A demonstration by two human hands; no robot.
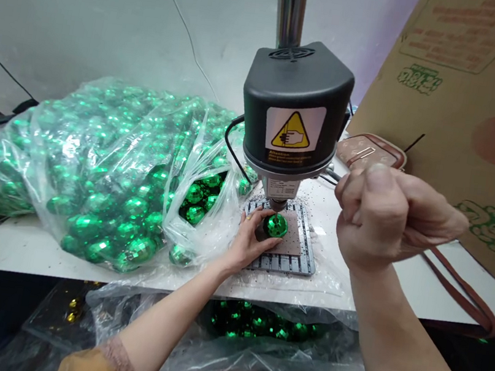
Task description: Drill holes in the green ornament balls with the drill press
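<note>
My left hand (252,236) is closed around a shiny green faceted ball (277,225), which seems to sit in a dark holder. Directly above the ball is the chuck (277,203) of a small black drill press (296,106); whether the bit touches the ball I cannot tell. Under them lies a slotted grey base plate (309,258) with a brown board (296,236) on top. My right hand (378,214) is a fist around the drill press lever (331,174), to the right of the machine. The fingers hide most of the lever.
A big clear plastic bag (105,170) full of green balls fills the table's left side, its mouth near my left hand. One loose ball (180,255) lies beside it. Another bag of green balls (264,324) sits below the table edge. A cardboard box (464,131) stands right, near a patterned bag (368,151).
</note>
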